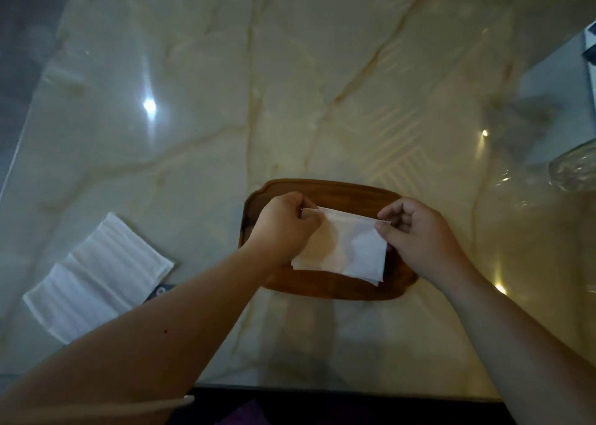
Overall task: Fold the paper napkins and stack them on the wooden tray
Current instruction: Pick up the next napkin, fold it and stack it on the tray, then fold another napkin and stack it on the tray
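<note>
A folded white paper napkin (345, 247) hangs over the oval wooden tray (329, 287) in the middle of the marble table. My left hand (283, 227) pinches its upper left corner. My right hand (419, 234) pinches its upper right corner between thumb and fingers. The napkin's lower edge shows several layers and lies low over the tray; whether it touches the wood I cannot tell. More white napkins (96, 279) lie flat, overlapping, on the table to the left of the tray.
A clear glass jar (574, 169) lies at the right edge of the table. The table's front edge runs just below my forearms. A dark object (161, 290) pokes out from under the napkins on the left.
</note>
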